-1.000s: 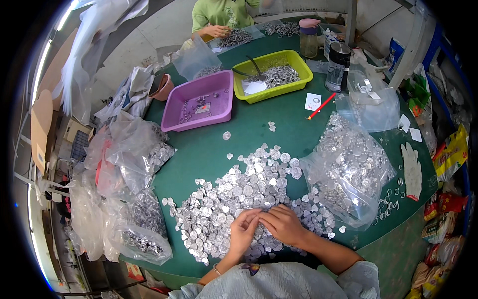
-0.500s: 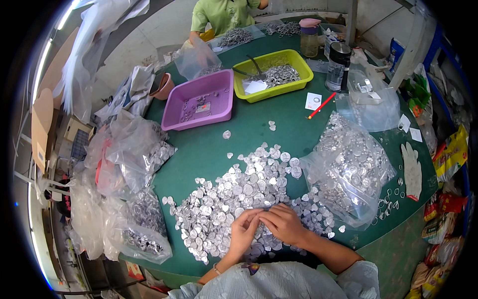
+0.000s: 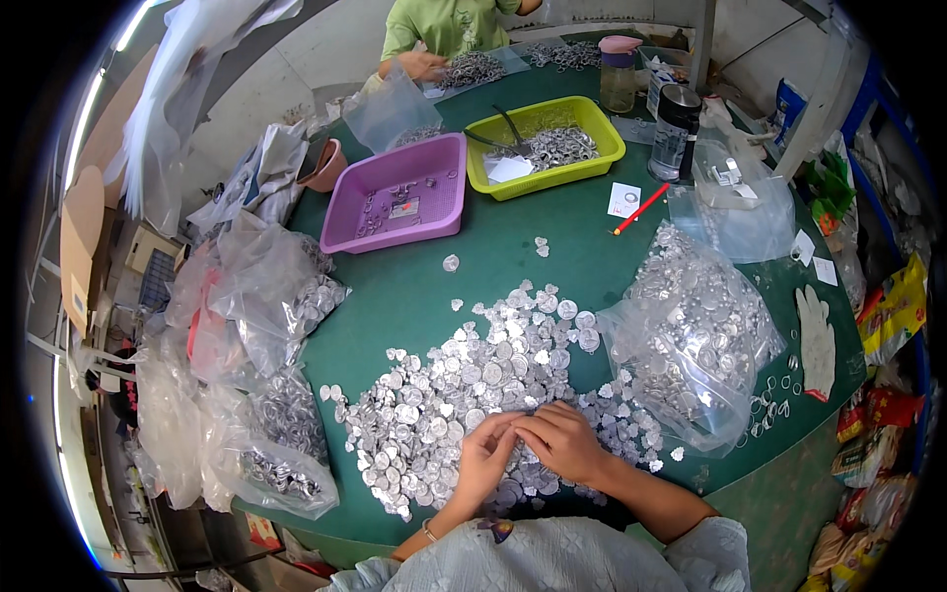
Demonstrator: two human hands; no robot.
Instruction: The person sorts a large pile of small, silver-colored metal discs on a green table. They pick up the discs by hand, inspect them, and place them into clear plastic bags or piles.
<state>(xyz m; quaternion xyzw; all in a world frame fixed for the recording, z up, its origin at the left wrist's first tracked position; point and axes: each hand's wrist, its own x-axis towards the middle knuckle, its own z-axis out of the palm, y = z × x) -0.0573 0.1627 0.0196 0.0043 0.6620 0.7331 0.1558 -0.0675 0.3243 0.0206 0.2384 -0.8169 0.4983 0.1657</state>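
head view: left hand (image 3: 485, 456) and right hand (image 3: 560, 441) meet fingertip to fingertip over the pile of silver discs (image 3: 473, 380) on the green table (image 3: 493, 261), pinching something too small to tell.

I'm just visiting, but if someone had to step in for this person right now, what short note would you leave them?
Left hand and right hand: fingertips together over the near edge of the pile of small silver discs on the green table; whether they pinch a piece cannot be told.
Things: clear bags of similar pieces left and right; purple tray and yellow tray beyond.
Done: the trays hold some pieces.
Left: most of the pile still loose.
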